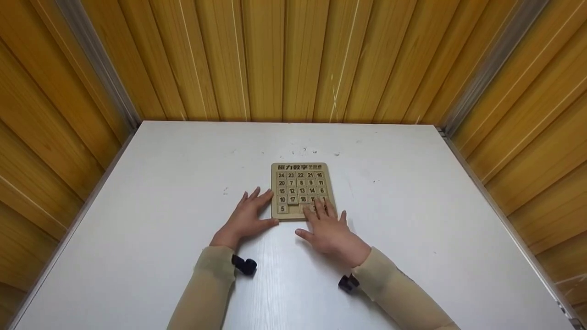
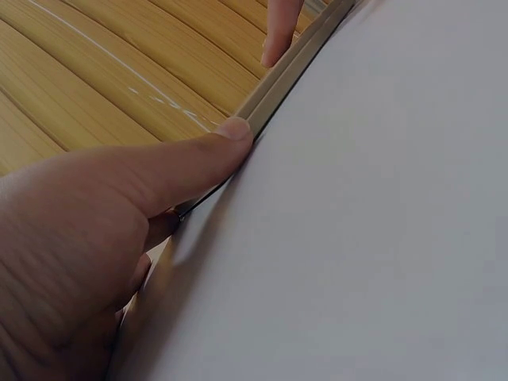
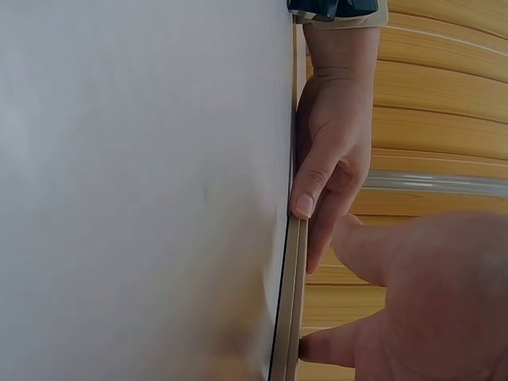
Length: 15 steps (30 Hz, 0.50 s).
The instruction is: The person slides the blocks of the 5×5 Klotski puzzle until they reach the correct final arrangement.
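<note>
Number board, centred on white table; gap at 7 o'clock. Left hand, fingers apart, touches its edges near 8; right hand, fingers spread, overlies it at 5. Table extends toward 3 and 9; wood-grain panelling at 12.

From the head, the white rectangular tabletop is viewed forward and down; by the black left wrist camera and black right wrist camera, low, close and tilted, the edge-on tan rectangular board, bare left hand, bare right hand and yellow wood-grained panelling are shared
</note>
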Tool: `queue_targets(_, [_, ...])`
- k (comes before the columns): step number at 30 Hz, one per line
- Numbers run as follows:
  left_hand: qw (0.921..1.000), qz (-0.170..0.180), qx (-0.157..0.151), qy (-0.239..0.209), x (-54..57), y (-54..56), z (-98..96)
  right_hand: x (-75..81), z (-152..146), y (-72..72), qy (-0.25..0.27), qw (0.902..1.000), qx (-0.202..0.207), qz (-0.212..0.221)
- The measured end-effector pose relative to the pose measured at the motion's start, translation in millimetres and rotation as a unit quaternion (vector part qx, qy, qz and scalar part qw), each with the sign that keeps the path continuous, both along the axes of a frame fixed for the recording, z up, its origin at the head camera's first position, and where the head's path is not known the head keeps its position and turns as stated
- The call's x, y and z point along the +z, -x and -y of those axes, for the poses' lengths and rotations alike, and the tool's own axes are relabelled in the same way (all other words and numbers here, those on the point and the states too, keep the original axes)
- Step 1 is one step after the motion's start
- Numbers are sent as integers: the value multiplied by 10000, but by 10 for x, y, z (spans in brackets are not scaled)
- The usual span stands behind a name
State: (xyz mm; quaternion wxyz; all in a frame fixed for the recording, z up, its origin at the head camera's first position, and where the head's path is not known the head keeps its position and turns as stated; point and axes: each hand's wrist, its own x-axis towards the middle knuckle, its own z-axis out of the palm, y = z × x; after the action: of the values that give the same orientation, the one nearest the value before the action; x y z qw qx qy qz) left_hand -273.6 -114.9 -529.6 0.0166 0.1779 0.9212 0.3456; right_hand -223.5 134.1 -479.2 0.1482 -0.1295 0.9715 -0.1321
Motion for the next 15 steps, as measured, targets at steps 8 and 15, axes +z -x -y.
queue_targets(8, [10000,-3,43,36,-11,10,-2,-11,171,-6,43,9998,194,-24])
queue_targets(15, [10000,-59,3,16,-2,15,-1,-3,333,13,24,9993,379,42])
